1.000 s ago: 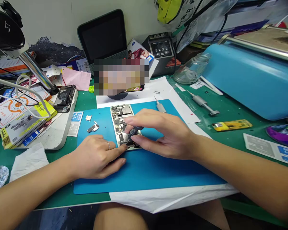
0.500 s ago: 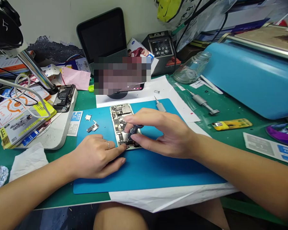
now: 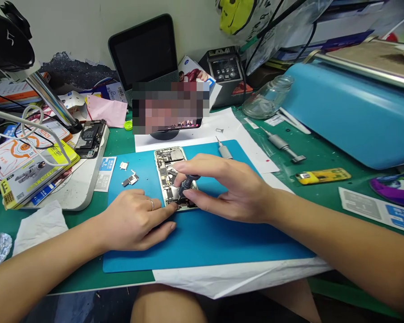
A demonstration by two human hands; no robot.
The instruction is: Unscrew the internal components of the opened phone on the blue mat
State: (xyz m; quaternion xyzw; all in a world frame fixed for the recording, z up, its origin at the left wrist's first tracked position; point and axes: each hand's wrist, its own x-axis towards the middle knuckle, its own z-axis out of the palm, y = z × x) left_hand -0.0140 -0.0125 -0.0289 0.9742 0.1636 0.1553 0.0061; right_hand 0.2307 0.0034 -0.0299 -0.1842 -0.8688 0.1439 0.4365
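Note:
An opened smartphone [image 3: 172,168] lies on the blue mat [image 3: 205,240], its inner boards and screws bare. My right hand [image 3: 227,186] is closed around a dark screwdriver [image 3: 188,183], thumb and fingers pinching its handle. The driver leans over the phone's lower part; its tip is hard to make out. From the left, my left hand [image 3: 141,220] steadies the phone, a fingertip pressed on its bottom end and the thumb stretched out below on the mat. A dark metal bracket [image 3: 130,179] and a small silver part [image 3: 124,166] lie left of the phone.
A grey screwdriver [image 3: 224,149] lies at the mat's back edge, another grey driver [image 3: 281,144] farther right. A phone housing [image 3: 90,139] rests on a white stand base [image 3: 87,188]. Behind are a dark display [image 3: 143,51], a glass jar [image 3: 269,96] and a blue-covered machine [image 3: 350,107].
Both hands keep nearly the same pose on the phone and screwdriver. The view has shifted very slightly; no part has visibly moved.

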